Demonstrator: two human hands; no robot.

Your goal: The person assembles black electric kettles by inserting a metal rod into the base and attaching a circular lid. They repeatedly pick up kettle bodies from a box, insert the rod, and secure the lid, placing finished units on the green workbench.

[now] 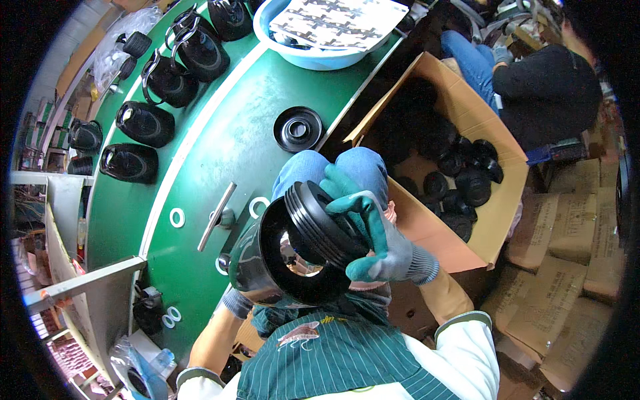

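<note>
1. Black jugs (150, 125), at least five, stand left of the pot (255, 268).
2. Five white rings (171, 218) lie left of the pot.
3. Left hand (237, 302): beside the pot; fingers hidden, so grip cannot be told.
4. One pot, tilted, between both hands.
5. Right hand (378, 239): fingers gripping one threaded lid (319, 223) at the pot's mouth.
6. One carton (437, 233) stands right of the pot.

Your glossy black cylindrical vessel (248, 270) is hiding most of your grey-cuffed left hand (236, 303); the top edge is cutting off the light-blue plastic basin (320, 61).
</note>
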